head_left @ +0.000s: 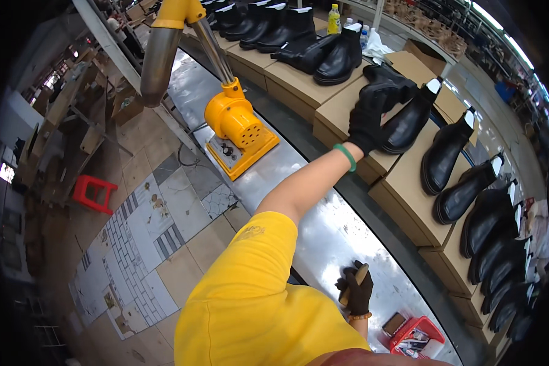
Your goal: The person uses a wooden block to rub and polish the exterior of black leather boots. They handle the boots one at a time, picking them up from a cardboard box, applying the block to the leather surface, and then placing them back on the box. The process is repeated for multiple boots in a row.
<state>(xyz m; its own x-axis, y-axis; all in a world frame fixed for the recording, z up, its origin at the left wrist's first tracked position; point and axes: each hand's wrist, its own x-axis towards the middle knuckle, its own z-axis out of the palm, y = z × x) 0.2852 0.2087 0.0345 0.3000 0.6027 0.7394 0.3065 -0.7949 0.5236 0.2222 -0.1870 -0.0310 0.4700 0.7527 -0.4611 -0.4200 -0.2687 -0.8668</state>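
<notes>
My left hand (365, 127), in a black glove with a green bangle at the wrist, is stretched out to the row of boots. It is closed on a tilted black ankle boot (387, 84); black on black makes the fingertips hard to see. Right beside it a second black boot (407, 121) stands on a cardboard box, white paper showing at its top. My right hand (358, 290), also black-gloved and with a beaded bracelet, is closed around a tan wooden brush (355, 283) above the metal bench. The brush's bristles are hidden.
A yellow lamp-like machine (236, 122) stands on the metal bench (323, 235). At the bench's near end sits a red basket (416, 337) of small items beside a brown block (394, 324). Boxes carry several more boots (448, 158). A red stool (94, 194) stands on the floor.
</notes>
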